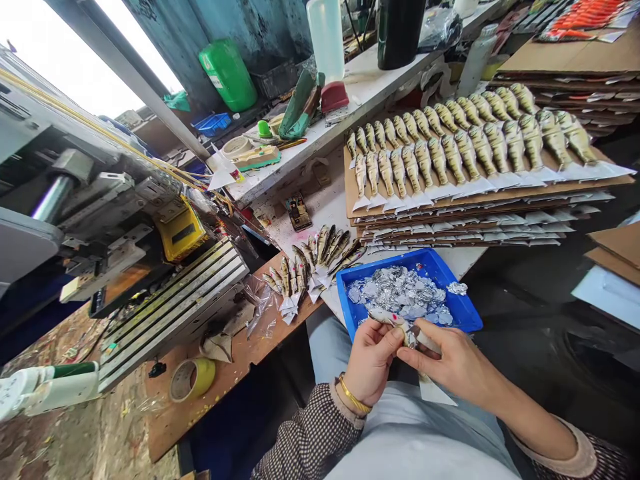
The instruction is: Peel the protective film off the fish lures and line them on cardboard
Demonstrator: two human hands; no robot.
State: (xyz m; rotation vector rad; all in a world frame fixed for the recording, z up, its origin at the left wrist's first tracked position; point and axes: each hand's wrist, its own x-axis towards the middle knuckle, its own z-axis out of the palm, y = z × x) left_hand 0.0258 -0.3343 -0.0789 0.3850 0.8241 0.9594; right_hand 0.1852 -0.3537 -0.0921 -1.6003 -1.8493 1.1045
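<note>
My left hand [376, 357] grips a fish-shaped lure [386, 316], pale with pink-red spots, just above the near edge of a blue tray [467, 312]. The fingers of my right hand [450, 360] close on the lure's other end, where a silvery bit shows; the hand covers part of it. White paper [435, 392] hangs below my right hand. Crumpled silver foil pieces [400, 293] fill much of the tray, and one foil scrap [457, 288] lies on its right rim. Left of the tray, several striped lures [333, 250] with white paper at their ends lie bunched together.
Stacked cardboard sheets [480, 223] behind the tray carry two rows of fish-shaped lures [470, 157]. A tape roll [193, 380] lies on the brown board at left, near a machine with a slotted metal bed [175, 307]. A shelf [280, 177] runs along the back.
</note>
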